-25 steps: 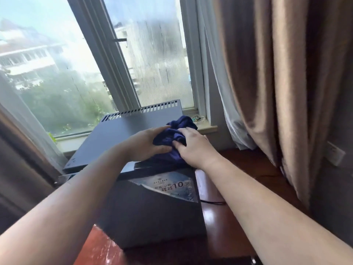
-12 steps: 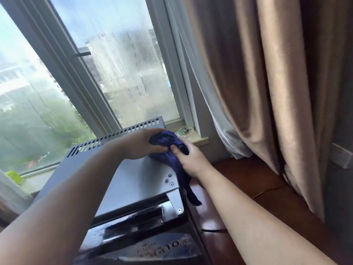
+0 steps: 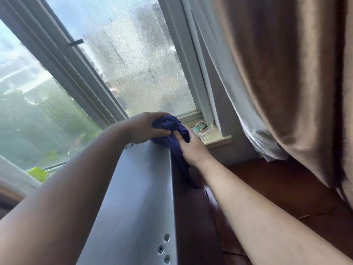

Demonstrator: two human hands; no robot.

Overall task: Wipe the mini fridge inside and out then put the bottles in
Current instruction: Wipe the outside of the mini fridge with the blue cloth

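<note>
In the head view both forearms reach forward and up from the lower corners and meet at the far end of the mini fridge (image 3: 137,188); the left hand (image 3: 145,127) comes in from the left, wrist raised, knuckles up, with fingers and thumb curled round a bunched dark blue cloth (image 3: 168,122); the right hand (image 3: 191,148) sits just beside and slightly below it, back of the hand towards the camera, thumb and fingers pinching the same cloth, so the two hands are together and both clamped on it; the bunch presses on the fridge's far right corner, directly under the left hand, and a loose tail of cloth hangs down the fridge's right side below the right hand; only the fridge's grey top panel and a strip of its dark right side show, the long axis running from the near bottom edge away to the hands and the window (image 3: 133,64), with the right edge almost upright in the picture; three screws (image 3: 164,247) sit near that edge, close to the camera, between the forearms; just beyond the right hand a small clear object (image 3: 202,128) rests on the sill (image 3: 217,139); to the right of the right forearm lies the dark wooden counter (image 3: 286,188), with a sheer curtain (image 3: 229,92) and a brown curtain (image 3: 277,83) hanging above it.
</note>
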